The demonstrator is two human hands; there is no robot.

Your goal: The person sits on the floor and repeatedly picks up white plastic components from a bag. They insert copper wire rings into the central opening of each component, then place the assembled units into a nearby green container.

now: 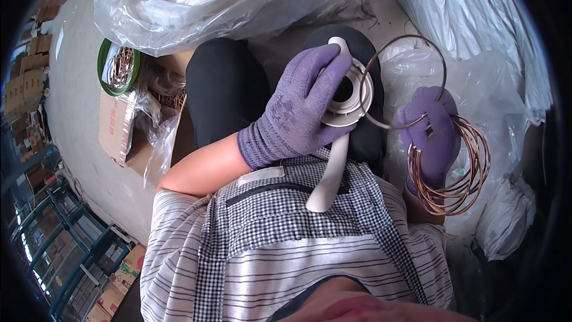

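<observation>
My left hand [304,92], in a purple glove, is closed round an off-white plastic part. This part [327,186] has a round ring-shaped middle with a dark hole and a long curved arm running down towards my apron. My right hand [432,128], gloved alike, grips a bundle of copper-coloured wire rings [473,188] that hangs from it. One single wire ring [411,36] stands out from the fingers of that hand. Its left side lies over the right edge of the plastic part's round middle; whether it touches cannot be told.
A big clear plastic bag [238,18] with parts lies ahead. On the left, a green round tray [103,59] of wire rings sits on a cardboard box [114,120]. Plastic sheeting [476,18] covers the right side. Blue-green metal racks [71,244] and boxes stand far left.
</observation>
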